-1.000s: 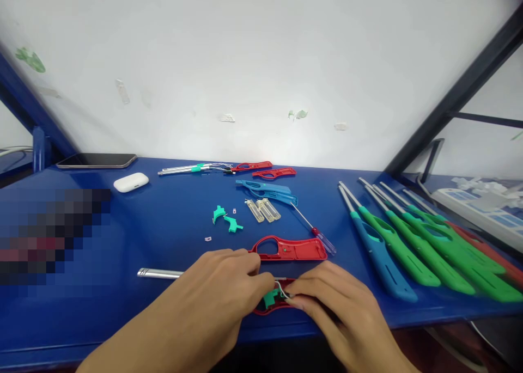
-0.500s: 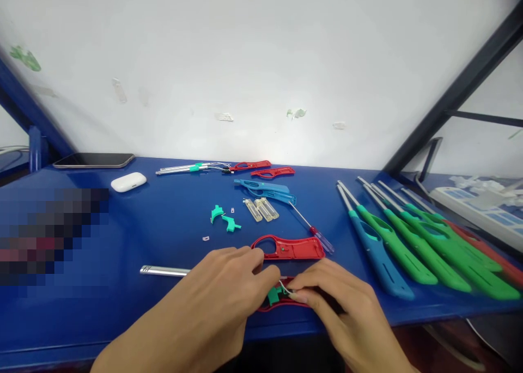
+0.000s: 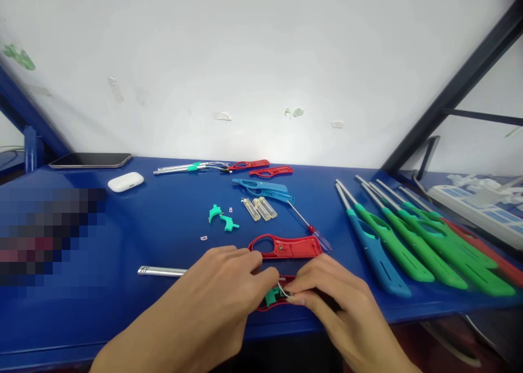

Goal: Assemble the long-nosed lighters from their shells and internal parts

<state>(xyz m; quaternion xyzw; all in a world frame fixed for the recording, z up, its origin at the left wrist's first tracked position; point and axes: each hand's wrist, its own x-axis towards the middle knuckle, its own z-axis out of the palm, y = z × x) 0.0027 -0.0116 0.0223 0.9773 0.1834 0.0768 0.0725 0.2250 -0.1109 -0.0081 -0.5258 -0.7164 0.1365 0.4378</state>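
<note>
Near the front edge of the blue table lies a red lighter shell half [image 3: 267,308] with a green trigger [image 3: 271,296] and a thin white wire [image 3: 282,289] in it. My left hand [image 3: 232,286] is closed over its left part, fingertips pressed down by the wire; what they pinch is hidden. My right hand [image 3: 330,291] pinches the white wire, thumb and forefinger together over the shell. A silver tube [image 3: 161,271] sticks out to the left from under my left hand. Just behind my hands rests another red shell half [image 3: 294,248].
Behind are a screwdriver [image 3: 312,228], clear fuel tanks [image 3: 263,208], loose green triggers [image 3: 229,224] and blue shells [image 3: 265,188]. Several assembled lighters [image 3: 408,242] lie at the right. A white case [image 3: 126,182] and a phone [image 3: 90,159] are at the back left.
The whole view has shifted slightly. My right hand has moved a little to the left along with the wire; my left hand stays almost in place.
</note>
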